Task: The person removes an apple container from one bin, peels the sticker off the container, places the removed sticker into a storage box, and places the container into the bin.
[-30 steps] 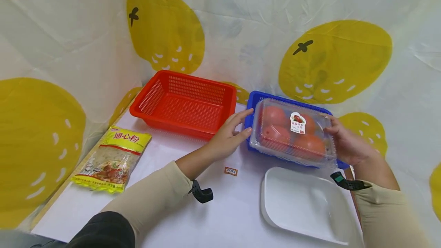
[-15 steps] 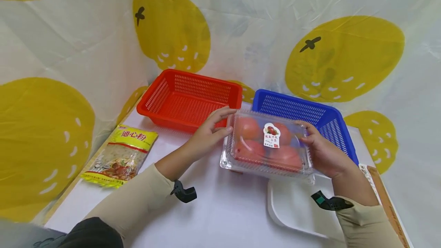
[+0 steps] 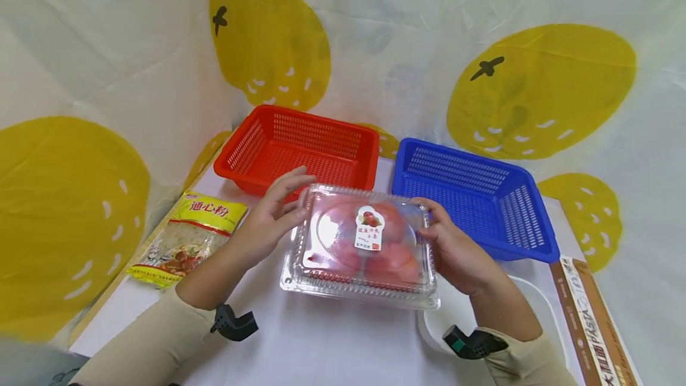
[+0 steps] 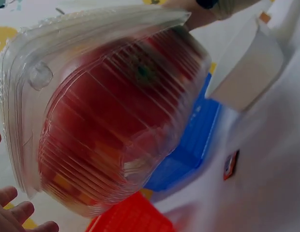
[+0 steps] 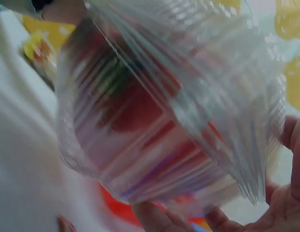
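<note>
A clear plastic clamshell box with round red fruit inside and a white label on its lid is held above the table, in front of two baskets. My right hand grips its right edge, thumb on the lid side; the right wrist view shows fingers reaching under the box. At the box's left end is my left hand, fingers loosely spread. Those fingertips stand just off the plastic in the left wrist view. A green stem end shows on one fruit through the ribbed side.
A red basket and a blue basket stand at the back. A yellow pasta bag lies left. Front right are a white tub and a brown PASTA pack. A small orange packet lies on the table.
The clamshell box has come out from over the blue basket, moving left and toward me in my hands. The blue basket's inside and the PASTA pack now show.
</note>
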A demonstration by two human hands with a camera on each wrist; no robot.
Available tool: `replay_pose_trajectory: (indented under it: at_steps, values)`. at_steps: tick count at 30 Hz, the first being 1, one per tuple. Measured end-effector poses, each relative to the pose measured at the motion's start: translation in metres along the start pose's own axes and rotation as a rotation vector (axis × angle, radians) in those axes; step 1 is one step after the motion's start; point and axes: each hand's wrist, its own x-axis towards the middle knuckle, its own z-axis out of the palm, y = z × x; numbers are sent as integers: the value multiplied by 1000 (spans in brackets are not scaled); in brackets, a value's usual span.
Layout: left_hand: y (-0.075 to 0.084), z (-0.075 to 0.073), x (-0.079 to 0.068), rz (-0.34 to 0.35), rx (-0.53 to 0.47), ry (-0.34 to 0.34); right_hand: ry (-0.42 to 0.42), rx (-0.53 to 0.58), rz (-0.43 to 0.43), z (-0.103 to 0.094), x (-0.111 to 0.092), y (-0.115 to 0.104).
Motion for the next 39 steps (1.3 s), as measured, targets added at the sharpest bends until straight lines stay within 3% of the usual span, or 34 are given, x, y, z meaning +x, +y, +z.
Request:
replay_pose_trajectory:
  at_steps: [4,8,14,24,33,39]
  values:
    - [-4,-18,-16,10,35,21,51,27,18,28,5,10]
    - [-11,-33,-30,-36,62,48,121,67,49,51,12,23]
    - [-30,-47,-44,-74,27,22,177,107,90,76,25,46]
    - [-56,-63,-59,-69,41,30,170,92,105,101,45,75]
    - [-60,-66,-64,-162,37,16,184,121,104,114,48,90]
    - [-60,-66,-64,-190,47,5,176,26,84,115,48,89]
